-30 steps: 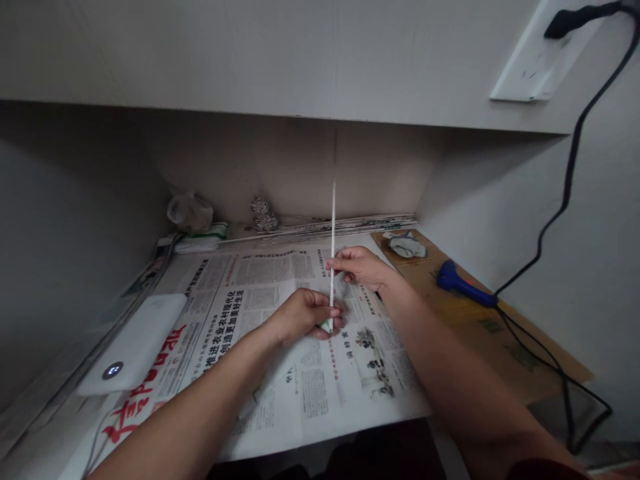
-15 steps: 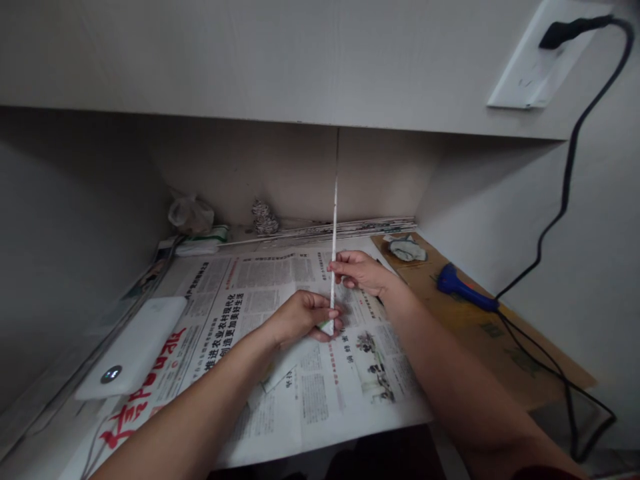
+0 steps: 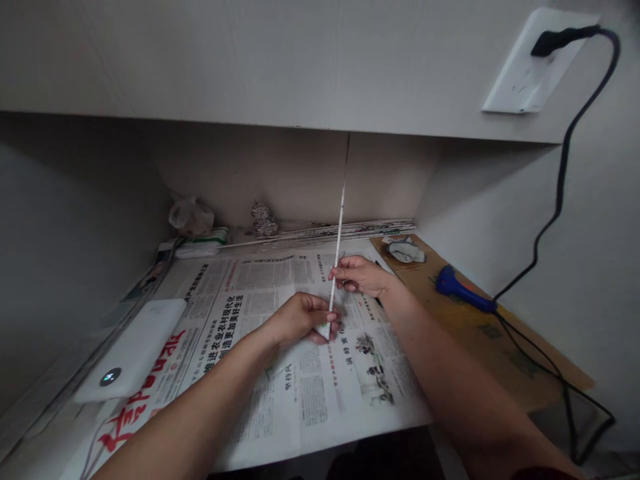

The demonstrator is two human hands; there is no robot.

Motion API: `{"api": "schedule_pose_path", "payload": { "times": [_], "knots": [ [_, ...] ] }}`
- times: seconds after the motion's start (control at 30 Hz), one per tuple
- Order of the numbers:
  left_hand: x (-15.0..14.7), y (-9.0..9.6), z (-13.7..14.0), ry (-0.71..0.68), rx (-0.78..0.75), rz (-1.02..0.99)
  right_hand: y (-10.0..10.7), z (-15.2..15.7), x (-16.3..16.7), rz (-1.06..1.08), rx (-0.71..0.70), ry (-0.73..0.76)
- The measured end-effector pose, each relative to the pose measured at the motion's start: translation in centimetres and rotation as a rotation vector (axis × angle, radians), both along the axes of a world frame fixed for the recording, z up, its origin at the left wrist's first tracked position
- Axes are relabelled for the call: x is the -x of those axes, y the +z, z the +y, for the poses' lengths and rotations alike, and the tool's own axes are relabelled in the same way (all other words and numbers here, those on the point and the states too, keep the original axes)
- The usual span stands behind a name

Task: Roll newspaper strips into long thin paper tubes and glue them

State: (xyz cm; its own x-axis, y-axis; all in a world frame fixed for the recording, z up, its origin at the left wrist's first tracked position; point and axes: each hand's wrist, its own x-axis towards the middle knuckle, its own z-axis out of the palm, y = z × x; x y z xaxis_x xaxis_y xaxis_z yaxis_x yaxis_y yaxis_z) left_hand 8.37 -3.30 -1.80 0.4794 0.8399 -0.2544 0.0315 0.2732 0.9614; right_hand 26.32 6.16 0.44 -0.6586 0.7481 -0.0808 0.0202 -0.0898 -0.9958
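Observation:
A thin rolled paper stick (image 3: 341,217) rises from my hands, white with dark specks, its far end darker against the back panel. My left hand (image 3: 303,317) pinches its lower end between thumb and fingers. Higher up, my right hand (image 3: 360,275) grips the same stick with its fingertips. Both hands are closed and hover over a spread newspaper (image 3: 280,427) with Chinese print. A bit of paper shows at the stick's bottom end, partly covered by my left fingers.
A white power bank (image 3: 135,347) lies at left. Several paper sticks (image 3: 370,229) line the back, near a woven paper figure (image 3: 264,220) and a plastic bag (image 3: 191,217). On cardboard (image 3: 505,347) at right are a blue glue gun (image 3: 463,290) and a crumpled cloth (image 3: 406,251). Its cord reaches a socket (image 3: 520,73).
The stick's upper end has tilted to the right, while its lower end has shifted slightly left. Both hands keep their hold. The view has moved a little.

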Motion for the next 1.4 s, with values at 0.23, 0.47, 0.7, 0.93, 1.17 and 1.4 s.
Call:
{"api": "schedule_pose_path", "payload": {
  "times": [0.23, 0.47, 0.7, 0.93, 1.17, 1.4],
  "knots": [
    [0.0, 0.1, -0.1, -0.024, -0.020, 0.052, -0.2, 0.2, -0.4, -0.003, -0.001, 0.091],
    [0.1, 0.0, -0.1, -0.013, -0.021, 0.040, 0.0, 0.2, -0.2, 0.052, 0.018, -0.065],
    [0.3, 0.2, 0.0, -0.035, -0.007, 0.015, 0.1, 0.1, -0.5, 0.052, -0.017, -0.017],
    [0.5, 0.2, 0.2, -0.045, -0.013, 0.001, 0.4, -0.5, 0.0, 0.003, 0.015, 0.026],
    [0.4, 0.3, 0.0, -0.063, -0.019, 0.032, 0.3, -1.6, -0.4, 0.004, 0.004, -0.149],
    [0.3, 0.5, 0.1, -0.054, -0.017, 0.078, -0.8, -2.1, -0.5, 0.042, -0.005, -0.184]
  ]
}}
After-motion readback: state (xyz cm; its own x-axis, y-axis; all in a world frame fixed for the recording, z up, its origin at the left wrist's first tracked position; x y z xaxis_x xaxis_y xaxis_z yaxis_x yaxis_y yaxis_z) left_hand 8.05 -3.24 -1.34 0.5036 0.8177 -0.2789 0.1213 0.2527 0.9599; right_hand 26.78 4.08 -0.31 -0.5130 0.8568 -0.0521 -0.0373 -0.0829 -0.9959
